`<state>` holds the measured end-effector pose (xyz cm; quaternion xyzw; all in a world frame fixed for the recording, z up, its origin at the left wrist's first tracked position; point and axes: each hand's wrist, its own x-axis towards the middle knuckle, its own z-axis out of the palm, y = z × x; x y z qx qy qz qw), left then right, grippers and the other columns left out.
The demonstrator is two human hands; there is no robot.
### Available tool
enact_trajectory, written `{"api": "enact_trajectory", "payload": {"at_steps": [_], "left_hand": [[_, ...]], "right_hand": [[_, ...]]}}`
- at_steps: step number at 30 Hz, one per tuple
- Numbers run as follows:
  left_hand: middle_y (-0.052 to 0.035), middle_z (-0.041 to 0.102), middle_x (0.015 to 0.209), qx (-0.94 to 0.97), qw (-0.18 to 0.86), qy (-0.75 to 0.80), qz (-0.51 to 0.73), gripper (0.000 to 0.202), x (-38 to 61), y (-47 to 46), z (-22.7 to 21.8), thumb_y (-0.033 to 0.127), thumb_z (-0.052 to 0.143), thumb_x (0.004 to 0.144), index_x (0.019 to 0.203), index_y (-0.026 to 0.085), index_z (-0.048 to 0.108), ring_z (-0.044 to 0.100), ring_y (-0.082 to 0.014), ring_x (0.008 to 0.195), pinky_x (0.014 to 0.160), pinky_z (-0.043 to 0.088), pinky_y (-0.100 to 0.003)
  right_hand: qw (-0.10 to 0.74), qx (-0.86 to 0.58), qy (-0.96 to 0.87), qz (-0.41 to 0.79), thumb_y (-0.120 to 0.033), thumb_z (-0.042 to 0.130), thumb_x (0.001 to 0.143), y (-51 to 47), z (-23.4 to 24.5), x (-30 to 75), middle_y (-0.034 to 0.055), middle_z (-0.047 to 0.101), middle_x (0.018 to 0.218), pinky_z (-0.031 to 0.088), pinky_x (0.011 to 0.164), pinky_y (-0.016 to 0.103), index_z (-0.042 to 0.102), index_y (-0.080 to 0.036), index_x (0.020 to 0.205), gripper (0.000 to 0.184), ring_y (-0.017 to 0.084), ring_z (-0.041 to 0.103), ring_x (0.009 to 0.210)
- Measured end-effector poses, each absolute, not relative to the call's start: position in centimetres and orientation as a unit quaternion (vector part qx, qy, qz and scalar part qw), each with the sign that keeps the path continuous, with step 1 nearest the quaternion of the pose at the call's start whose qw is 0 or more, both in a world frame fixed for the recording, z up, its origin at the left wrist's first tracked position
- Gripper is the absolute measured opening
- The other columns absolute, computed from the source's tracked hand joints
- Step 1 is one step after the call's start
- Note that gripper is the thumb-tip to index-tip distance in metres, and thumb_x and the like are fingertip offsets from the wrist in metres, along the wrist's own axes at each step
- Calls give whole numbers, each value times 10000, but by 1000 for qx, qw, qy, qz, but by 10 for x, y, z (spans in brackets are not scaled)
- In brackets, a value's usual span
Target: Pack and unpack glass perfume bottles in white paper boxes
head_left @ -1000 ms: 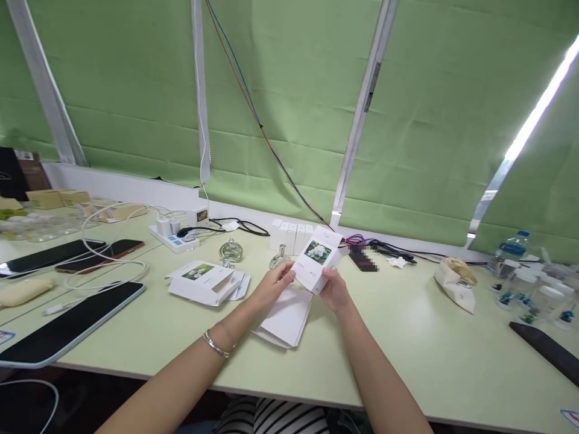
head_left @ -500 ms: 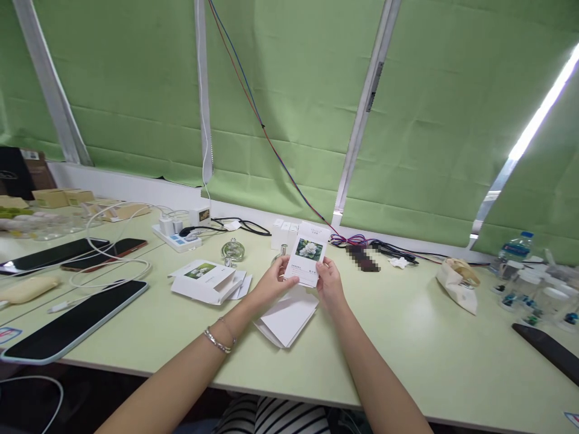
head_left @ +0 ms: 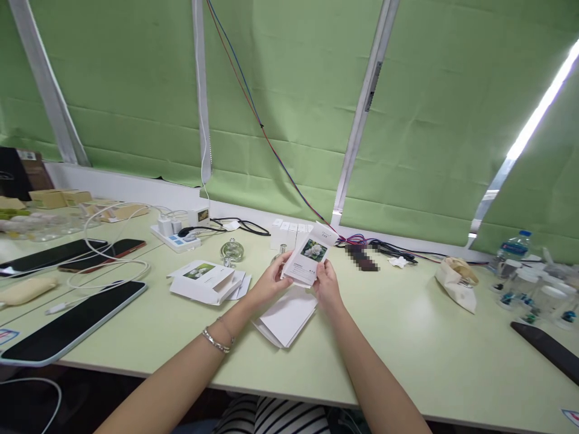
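Observation:
Between my two hands is a white paper carton [head_left: 306,264] printed with a white flower, its top flap raised. My left hand [head_left: 270,284] grips its left edge, fingers behind and thumb in front. On the opposite side my right hand [head_left: 328,287] pinches the lower right edge. Beneath them, flat white cartons [head_left: 289,318] lie stacked on the table. Another flower-printed carton [head_left: 205,282], partly opened out, rests to the left. Behind it stands a round glass bottle [head_left: 232,249]. A second bottle's neck [head_left: 283,248] shows behind my left hand, its body mostly hidden.
Small white boxes [head_left: 283,232] stand at the back. To the left are a power strip [head_left: 178,241], white cables and a large phone [head_left: 76,322]. On the right sit a cloth pouch [head_left: 456,284], clear jars [head_left: 527,289], a water bottle [head_left: 514,248] and a dark phone [head_left: 545,348].
The held carton has turned and tilted to the right, and its side panel now shows, so it looks less flat. Both hands keep their grip.

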<state>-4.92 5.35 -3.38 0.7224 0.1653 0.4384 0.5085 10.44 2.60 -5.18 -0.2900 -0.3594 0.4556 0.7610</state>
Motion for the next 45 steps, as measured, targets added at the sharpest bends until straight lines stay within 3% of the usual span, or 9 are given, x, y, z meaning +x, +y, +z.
{"api": "enact_trajectory", "payload": {"at_steps": [7,16,26,32,35,38,45], "left_hand": [[-62,425,1377,696,552,155,432,685,-49,53,-34,182,596,731,1364,210,334,363,-250,1274,1048,308,-340],[-93,346,1435,717,493,198,451,720,-45,48,-33,310,629,733,1371,158,330,345,-272,1289,1083,274,-374],[-117,304,1453,710,523,160,443,766,-45,47,-31,369,673,730,1374,144,326,270,-277,1333,1082,280,-359],[-119,344,1431,715,526,145,436,663,-44,45,-32,358,662,747,1328,188,390,339,-291,1292,966,408,-336],[-126,432,1362,712,529,183,425,631,-42,45,-32,380,643,755,1306,198,394,453,-284,1191,795,485,-293],[-122,514,1257,705,527,214,424,585,-42,46,-32,379,620,765,1276,190,405,556,-243,1022,649,483,-247],[-77,551,1211,718,536,184,404,527,-45,41,-28,221,590,742,1252,213,458,538,-240,1047,750,477,-283]], "right_hand": [[766,-297,-348,452,-425,679,680,24,-49,103,14,653,949,520,678,277,515,-224,957,380,164,633,836],[781,-311,-313,441,-433,647,704,23,-49,97,-7,659,883,514,681,275,490,-235,928,338,157,633,833],[783,-316,-289,452,-421,638,726,22,-44,102,-13,673,847,522,661,280,506,-231,885,281,159,644,798],[779,-321,-286,457,-465,585,764,26,-44,112,3,684,841,523,592,277,512,-223,848,265,174,650,785],[782,-316,-304,443,-454,629,738,26,-44,111,-5,679,851,524,629,276,520,-225,880,291,168,647,796],[784,-307,-325,431,-440,669,703,25,-42,108,-1,674,882,519,677,270,534,-218,919,338,161,642,812],[779,-345,-314,419,-508,607,718,27,-44,110,-3,680,765,506,577,256,540,-211,823,322,165,646,708]]}}
